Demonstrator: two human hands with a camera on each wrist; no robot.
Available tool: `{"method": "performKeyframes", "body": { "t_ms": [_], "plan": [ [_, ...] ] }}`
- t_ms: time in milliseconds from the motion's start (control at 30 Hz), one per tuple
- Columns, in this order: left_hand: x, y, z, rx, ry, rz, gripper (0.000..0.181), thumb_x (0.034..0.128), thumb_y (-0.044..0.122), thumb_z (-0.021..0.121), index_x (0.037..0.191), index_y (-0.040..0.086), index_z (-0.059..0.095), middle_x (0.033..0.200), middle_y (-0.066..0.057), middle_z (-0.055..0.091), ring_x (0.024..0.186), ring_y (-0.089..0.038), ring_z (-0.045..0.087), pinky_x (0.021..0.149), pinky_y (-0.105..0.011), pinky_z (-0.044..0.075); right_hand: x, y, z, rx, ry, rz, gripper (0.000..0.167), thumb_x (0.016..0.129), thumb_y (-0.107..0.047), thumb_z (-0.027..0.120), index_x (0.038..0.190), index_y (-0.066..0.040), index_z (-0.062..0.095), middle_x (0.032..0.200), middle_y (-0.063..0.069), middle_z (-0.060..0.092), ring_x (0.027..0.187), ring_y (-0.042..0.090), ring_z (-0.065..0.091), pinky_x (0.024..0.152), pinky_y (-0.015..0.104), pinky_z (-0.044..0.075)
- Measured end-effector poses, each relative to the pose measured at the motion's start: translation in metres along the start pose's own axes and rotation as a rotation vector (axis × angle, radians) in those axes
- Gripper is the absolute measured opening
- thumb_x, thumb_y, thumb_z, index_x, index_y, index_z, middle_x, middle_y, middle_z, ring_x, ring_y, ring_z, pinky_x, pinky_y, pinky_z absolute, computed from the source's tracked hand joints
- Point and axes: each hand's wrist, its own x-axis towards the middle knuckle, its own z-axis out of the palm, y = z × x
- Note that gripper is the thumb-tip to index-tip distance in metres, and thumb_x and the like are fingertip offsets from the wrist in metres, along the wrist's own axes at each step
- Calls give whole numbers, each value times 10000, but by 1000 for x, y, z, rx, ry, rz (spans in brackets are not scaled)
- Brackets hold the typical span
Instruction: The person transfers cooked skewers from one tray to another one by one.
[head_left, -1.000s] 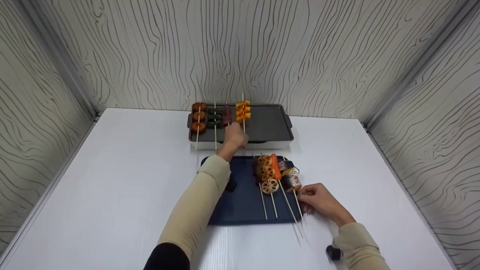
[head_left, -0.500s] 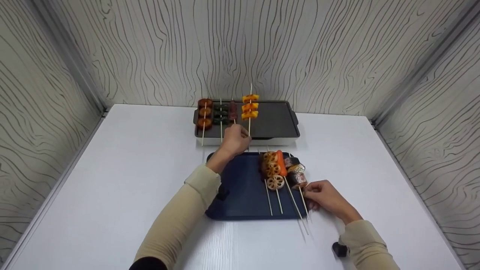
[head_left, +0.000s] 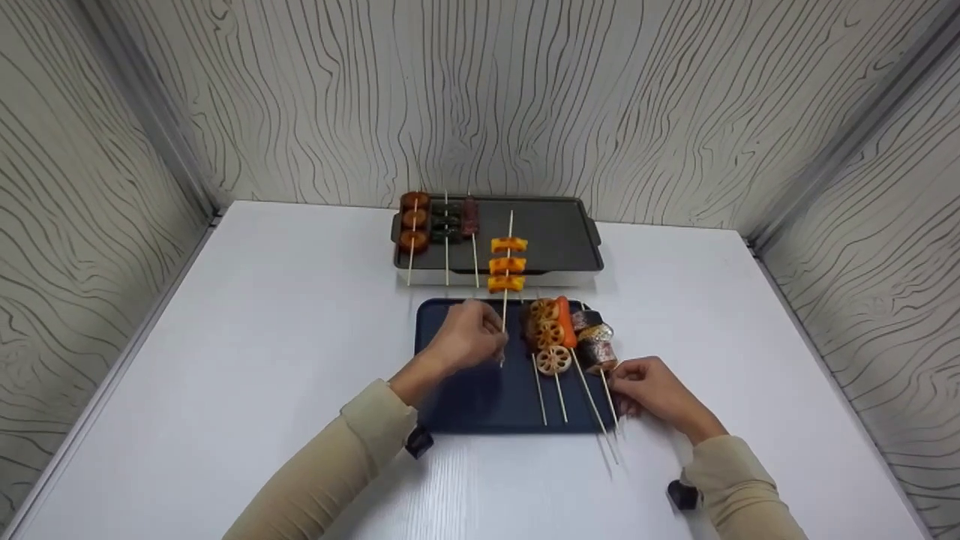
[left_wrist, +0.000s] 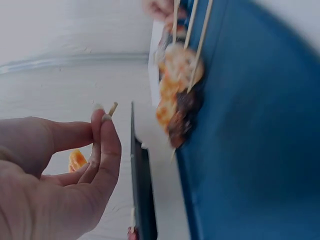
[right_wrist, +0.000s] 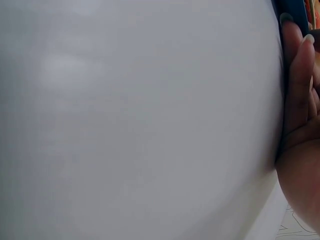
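Note:
My left hand (head_left: 469, 337) pinches the bare stick of a skewer of yellow-orange grooved pieces (head_left: 508, 265). This skewer hangs over the griddle's front edge and the back of the blue tray (head_left: 480, 401). In the left wrist view the stick's end (left_wrist: 114, 107) pokes out between thumb and fingers. At the tray's right rim, my right hand (head_left: 656, 390) grips the edge; in the right wrist view the fingertips close on a tray corner (right_wrist: 294, 11). Lotus root (head_left: 553, 360), an orange sausage (head_left: 565, 322) and a dark-skinned chunk skewer (head_left: 598, 352) lie on the tray's right half.
Behind the tray stands a dark griddle (head_left: 555, 229) on a white base. Along its left side lie skewers of round brown slices (head_left: 414, 219), dark green pieces (head_left: 447, 223) and dark red meat (head_left: 470, 217). Patterned walls (head_left: 480, 97) enclose the white table (head_left: 300, 300).
My left hand has lifted the yellow-orange skewer off the griddle and drawn it toward me, over the tray. The right hand keeps its place at the tray's rim.

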Motion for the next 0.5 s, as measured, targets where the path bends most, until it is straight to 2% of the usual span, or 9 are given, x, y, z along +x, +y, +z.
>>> {"method": "performKeyframes", "body": {
  "t_ms": [133, 267, 500],
  "plan": [
    [-16, -7, 13, -19, -31, -32, 51, 911, -37, 659, 929, -56, 704, 712, -85, 733, 622, -204, 724, 615, -304, 576, -1, 2, 0, 6, -7, 0, 201, 961, -68, 656, 990, 127, 696, 644, 25, 658, 517, 86, 599, 505, 238, 512],
    [-28, -18, 26, -58, -58, -63, 46, 897, -60, 678, 860, -56, 706, 700, -106, 729, 623, -236, 733, 626, -334, 599, -2, 3, 0, 11, -6, 2, 200, 968, -66, 650, 999, 126, 698, 652, 15, 660, 516, 83, 597, 502, 237, 512],
    [-36, -33, 42, -71, -72, -113, 108, 879, -66, 702, 775, -41, 711, 674, -113, 717, 622, -249, 737, 613, -352, 602, -1, 0, 0, -1, -1, 1, 200, 966, -69, 648, 991, 122, 700, 657, 21, 650, 525, 85, 589, 503, 233, 504]
  ]
}}
